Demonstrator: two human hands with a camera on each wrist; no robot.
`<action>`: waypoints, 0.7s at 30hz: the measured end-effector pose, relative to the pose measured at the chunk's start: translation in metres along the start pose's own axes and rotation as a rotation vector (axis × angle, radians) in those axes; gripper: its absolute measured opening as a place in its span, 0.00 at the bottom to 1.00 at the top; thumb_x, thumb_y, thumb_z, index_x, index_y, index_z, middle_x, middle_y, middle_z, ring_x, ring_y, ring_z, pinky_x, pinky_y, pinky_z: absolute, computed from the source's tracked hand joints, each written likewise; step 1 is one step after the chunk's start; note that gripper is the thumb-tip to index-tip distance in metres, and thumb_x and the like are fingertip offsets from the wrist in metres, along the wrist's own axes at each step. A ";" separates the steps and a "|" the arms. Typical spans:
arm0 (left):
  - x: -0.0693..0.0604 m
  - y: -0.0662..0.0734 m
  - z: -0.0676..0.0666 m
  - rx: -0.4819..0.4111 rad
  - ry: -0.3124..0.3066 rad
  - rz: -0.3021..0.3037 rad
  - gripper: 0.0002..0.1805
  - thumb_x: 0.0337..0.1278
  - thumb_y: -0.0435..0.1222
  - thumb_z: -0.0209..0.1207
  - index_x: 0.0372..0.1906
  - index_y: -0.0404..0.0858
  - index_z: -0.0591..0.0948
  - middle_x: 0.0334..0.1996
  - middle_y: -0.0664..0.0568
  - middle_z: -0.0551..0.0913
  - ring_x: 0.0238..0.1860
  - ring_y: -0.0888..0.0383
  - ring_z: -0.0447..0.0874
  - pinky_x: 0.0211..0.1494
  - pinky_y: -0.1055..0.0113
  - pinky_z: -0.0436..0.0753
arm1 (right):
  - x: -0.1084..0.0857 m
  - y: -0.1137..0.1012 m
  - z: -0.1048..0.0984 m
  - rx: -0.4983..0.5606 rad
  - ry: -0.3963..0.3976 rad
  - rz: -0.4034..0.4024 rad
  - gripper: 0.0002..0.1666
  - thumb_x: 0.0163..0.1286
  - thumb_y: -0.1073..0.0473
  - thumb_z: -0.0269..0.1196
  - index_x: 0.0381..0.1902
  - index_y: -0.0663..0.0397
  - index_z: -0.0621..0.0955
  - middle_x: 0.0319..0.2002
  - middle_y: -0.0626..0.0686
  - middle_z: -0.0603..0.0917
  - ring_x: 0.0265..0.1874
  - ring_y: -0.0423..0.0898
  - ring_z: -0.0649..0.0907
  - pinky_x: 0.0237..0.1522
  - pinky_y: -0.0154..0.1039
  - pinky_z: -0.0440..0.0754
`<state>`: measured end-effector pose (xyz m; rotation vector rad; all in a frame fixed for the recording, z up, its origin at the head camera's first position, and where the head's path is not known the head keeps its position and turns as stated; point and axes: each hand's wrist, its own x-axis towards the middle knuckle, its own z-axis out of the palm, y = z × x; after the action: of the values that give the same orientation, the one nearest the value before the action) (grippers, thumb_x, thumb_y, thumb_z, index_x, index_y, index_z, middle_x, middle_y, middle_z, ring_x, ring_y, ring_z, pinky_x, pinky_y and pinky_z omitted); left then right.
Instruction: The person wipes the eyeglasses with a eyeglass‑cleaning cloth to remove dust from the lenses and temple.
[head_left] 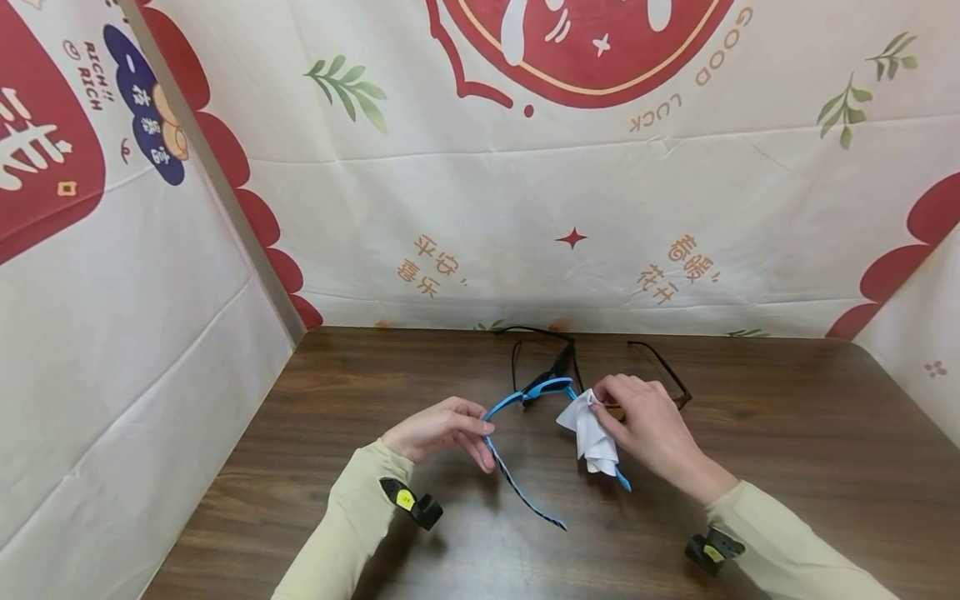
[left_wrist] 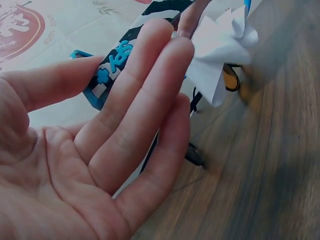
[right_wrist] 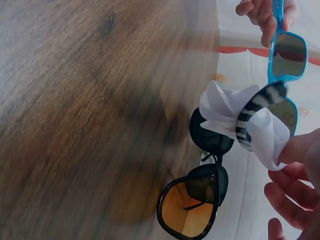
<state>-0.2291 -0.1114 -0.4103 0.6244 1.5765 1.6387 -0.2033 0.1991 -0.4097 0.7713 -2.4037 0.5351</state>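
Observation:
Blue-framed sunglasses (head_left: 551, 386) with black-and-white patterned temples are held above the table, temples unfolded. My left hand (head_left: 442, 433) pinches them at one front corner, between thumb and fingers. In the left wrist view, blue raised lettering (left_wrist: 120, 56) shows on that temple. With thumb and fingers my right hand (head_left: 652, 425) pinches a white cloth (head_left: 595, 437), which is wrapped round the other temple. The tip of this temple sticks out below the cloth. In the right wrist view, dark lenses sit in the blue frame (right_wrist: 289, 55), one partly hidden behind the cloth.
Behind the hands, black sunglasses (head_left: 558, 364) lie near the table's back edge. To their right are black-framed glasses (head_left: 681, 393) with orange lenses, partly hidden by my right hand. A printed white cloth backdrop (head_left: 480, 200) hangs behind the brown wooden table (head_left: 787, 433).

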 end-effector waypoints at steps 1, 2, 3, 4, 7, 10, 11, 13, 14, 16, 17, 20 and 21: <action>0.001 0.000 0.001 -0.002 -0.008 0.001 0.06 0.66 0.30 0.50 0.33 0.33 0.74 0.25 0.46 0.86 0.30 0.53 0.87 0.50 0.53 0.79 | 0.001 0.000 0.001 -0.006 0.006 0.006 0.11 0.54 0.66 0.70 0.31 0.52 0.78 0.27 0.46 0.80 0.27 0.43 0.76 0.33 0.48 0.71; 0.001 0.000 0.002 -0.005 -0.018 0.001 0.06 0.66 0.30 0.50 0.33 0.33 0.74 0.25 0.46 0.86 0.30 0.54 0.87 0.51 0.53 0.79 | 0.001 0.000 0.003 -0.010 0.012 0.014 0.11 0.55 0.66 0.70 0.31 0.52 0.78 0.27 0.46 0.80 0.27 0.43 0.76 0.33 0.48 0.71; 0.002 0.000 0.003 -0.006 -0.026 0.002 0.06 0.66 0.30 0.50 0.33 0.33 0.74 0.25 0.46 0.86 0.31 0.54 0.87 0.51 0.52 0.79 | 0.001 -0.001 0.004 -0.015 0.017 0.022 0.10 0.55 0.66 0.69 0.31 0.52 0.78 0.27 0.46 0.80 0.26 0.43 0.76 0.33 0.48 0.71; 0.002 -0.001 0.004 -0.008 -0.034 0.002 0.06 0.66 0.30 0.50 0.33 0.33 0.75 0.25 0.46 0.86 0.31 0.54 0.87 0.51 0.52 0.79 | 0.002 -0.001 0.005 -0.020 0.023 0.029 0.10 0.55 0.66 0.69 0.31 0.53 0.78 0.27 0.47 0.81 0.26 0.43 0.77 0.34 0.49 0.71; 0.003 -0.002 0.006 -0.014 -0.047 -0.002 0.06 0.66 0.30 0.50 0.34 0.32 0.75 0.25 0.47 0.86 0.31 0.54 0.87 0.51 0.52 0.79 | 0.001 -0.002 0.008 -0.030 0.032 0.043 0.10 0.55 0.67 0.69 0.31 0.53 0.78 0.27 0.48 0.80 0.25 0.43 0.78 0.35 0.50 0.71; 0.004 -0.002 0.007 -0.017 -0.043 -0.012 0.06 0.67 0.30 0.50 0.34 0.33 0.75 0.25 0.47 0.86 0.31 0.54 0.87 0.50 0.53 0.80 | 0.000 -0.002 0.010 -0.035 0.032 0.043 0.10 0.55 0.66 0.70 0.31 0.54 0.78 0.27 0.49 0.80 0.24 0.42 0.76 0.35 0.49 0.71; 0.004 -0.002 0.007 -0.019 -0.041 -0.014 0.06 0.67 0.30 0.50 0.34 0.33 0.75 0.25 0.47 0.86 0.31 0.54 0.87 0.50 0.54 0.80 | -0.001 -0.002 0.010 -0.036 0.030 0.038 0.10 0.55 0.66 0.70 0.31 0.54 0.78 0.27 0.48 0.80 0.24 0.42 0.76 0.35 0.49 0.71; 0.004 -0.002 0.007 -0.025 -0.037 -0.012 0.07 0.67 0.30 0.50 0.34 0.33 0.76 0.25 0.47 0.86 0.30 0.54 0.87 0.50 0.53 0.80 | -0.002 -0.002 0.010 -0.045 0.025 0.020 0.11 0.54 0.66 0.70 0.31 0.53 0.77 0.27 0.48 0.81 0.24 0.42 0.76 0.35 0.48 0.71; 0.004 -0.002 0.007 -0.029 -0.036 -0.009 0.07 0.67 0.30 0.49 0.33 0.34 0.76 0.25 0.47 0.86 0.30 0.54 0.87 0.50 0.53 0.80 | -0.003 -0.002 0.010 -0.050 0.019 0.009 0.11 0.54 0.65 0.70 0.31 0.52 0.77 0.27 0.48 0.81 0.25 0.43 0.77 0.35 0.48 0.71; 0.004 -0.001 0.006 -0.035 -0.034 -0.001 0.07 0.67 0.30 0.49 0.33 0.34 0.76 0.25 0.47 0.86 0.30 0.54 0.87 0.49 0.52 0.80 | -0.005 -0.003 0.009 -0.062 0.010 -0.024 0.12 0.53 0.65 0.70 0.31 0.52 0.77 0.27 0.47 0.81 0.26 0.44 0.78 0.36 0.48 0.71; 0.004 -0.001 0.006 -0.039 -0.033 0.001 0.07 0.67 0.29 0.49 0.33 0.33 0.76 0.25 0.46 0.86 0.30 0.54 0.87 0.49 0.52 0.80 | -0.005 -0.003 0.009 -0.069 0.004 -0.043 0.12 0.53 0.65 0.70 0.32 0.52 0.77 0.28 0.47 0.81 0.27 0.44 0.79 0.36 0.48 0.71; 0.005 0.000 0.006 -0.035 -0.024 0.001 0.07 0.67 0.29 0.49 0.32 0.34 0.76 0.24 0.46 0.86 0.30 0.54 0.87 0.49 0.52 0.80 | -0.009 -0.004 0.007 -0.087 -0.006 -0.097 0.12 0.52 0.64 0.70 0.32 0.51 0.77 0.28 0.46 0.81 0.27 0.44 0.79 0.36 0.48 0.71; 0.005 0.000 0.005 -0.032 -0.018 -0.002 0.07 0.67 0.29 0.49 0.32 0.34 0.76 0.24 0.46 0.86 0.30 0.54 0.87 0.50 0.52 0.80 | -0.010 -0.004 0.007 -0.093 -0.006 -0.112 0.12 0.52 0.64 0.71 0.32 0.52 0.78 0.29 0.46 0.81 0.27 0.44 0.79 0.36 0.48 0.71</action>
<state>-0.2277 -0.1043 -0.4105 0.6195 1.5339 1.6496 -0.1964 0.1963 -0.4199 0.8618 -2.3559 0.3743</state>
